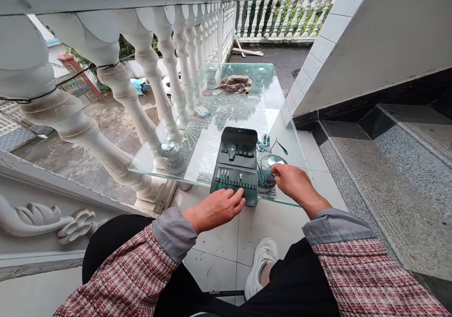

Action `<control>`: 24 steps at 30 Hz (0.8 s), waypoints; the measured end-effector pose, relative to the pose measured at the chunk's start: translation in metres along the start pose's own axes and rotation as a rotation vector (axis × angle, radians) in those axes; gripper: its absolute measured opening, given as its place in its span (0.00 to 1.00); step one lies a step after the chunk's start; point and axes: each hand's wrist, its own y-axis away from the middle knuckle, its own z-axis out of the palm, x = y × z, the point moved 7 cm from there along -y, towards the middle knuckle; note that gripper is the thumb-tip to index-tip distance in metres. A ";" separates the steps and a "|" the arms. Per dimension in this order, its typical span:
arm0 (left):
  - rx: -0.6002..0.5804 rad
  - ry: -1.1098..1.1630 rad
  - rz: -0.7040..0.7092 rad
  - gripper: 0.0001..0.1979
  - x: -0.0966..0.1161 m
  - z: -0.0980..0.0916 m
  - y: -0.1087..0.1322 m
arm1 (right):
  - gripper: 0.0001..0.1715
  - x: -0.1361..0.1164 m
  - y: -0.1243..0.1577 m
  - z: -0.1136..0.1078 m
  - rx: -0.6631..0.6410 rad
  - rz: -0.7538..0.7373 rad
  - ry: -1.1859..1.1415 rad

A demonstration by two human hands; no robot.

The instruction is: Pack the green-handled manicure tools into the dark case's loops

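Note:
A dark green manicure case lies unfolded at the near edge of the glass table. Several slim tools sit in its lower loops, and a single tool is in the upper part. My left hand rests at the case's near edge, its fingers stretched out and slightly apart. To the right, my right hand has thumb and fingers pinched together above a pile of thin green-handled tools; whatever is in the pinch is too small to make out. Nail clippers and a plier-like nipper lie beyond the pile.
The glass table top stands on metal-capped legs. A crumpled brown cloth and a small box lie farther back on it. White balusters run along the left; stone steps rise on the right.

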 end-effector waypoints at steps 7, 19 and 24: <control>0.019 -0.002 -0.095 0.20 -0.007 0.007 -0.001 | 0.14 0.035 0.002 -0.019 0.062 0.163 -0.086; 0.048 -0.017 -0.136 0.18 -0.010 0.014 -0.001 | 0.08 0.013 0.009 -0.012 0.064 0.076 -0.143; 0.048 -0.012 -0.123 0.18 -0.010 0.014 -0.001 | 0.08 0.004 0.007 -0.014 0.044 0.059 -0.134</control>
